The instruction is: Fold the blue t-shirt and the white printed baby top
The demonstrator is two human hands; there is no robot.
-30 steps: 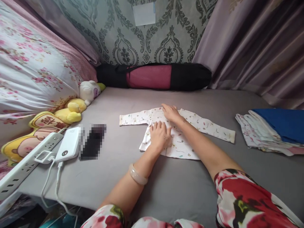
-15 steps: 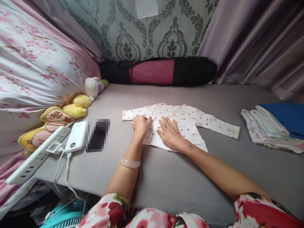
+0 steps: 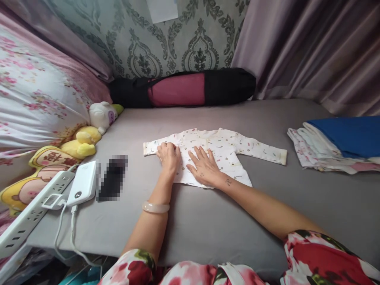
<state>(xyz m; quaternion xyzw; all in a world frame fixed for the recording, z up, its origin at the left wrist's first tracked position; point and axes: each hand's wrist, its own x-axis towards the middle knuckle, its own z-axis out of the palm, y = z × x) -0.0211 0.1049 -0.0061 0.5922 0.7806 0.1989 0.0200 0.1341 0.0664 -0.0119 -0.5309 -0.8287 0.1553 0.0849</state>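
A small white long-sleeved baby shirt (image 3: 227, 152) with a tiny scattered print lies spread on the grey sheet, sleeves out to both sides and neckline facing away from me. My left hand (image 3: 168, 158) is at the shirt's left side, just below that sleeve, its fingers curled and closed on the fabric; the fingertips are partly hidden. Flat on the middle of the shirt rests my right hand (image 3: 204, 166), open with its fingers spread, covering part of the front.
On the right lies a stack of folded clothes (image 3: 314, 152) with a blue cloth (image 3: 347, 134) on top. To the left are a blurred dark phone (image 3: 113, 178), a power bank (image 3: 82, 183), a power strip (image 3: 32, 213) and plush toys (image 3: 84, 142). A black and maroon bag (image 3: 178, 90) lies along the wall.
The view has shifted slightly to the right, so things appear further left. My left hand's fingers are a little more curled at the shirt's side; my right hand stays flat on it.
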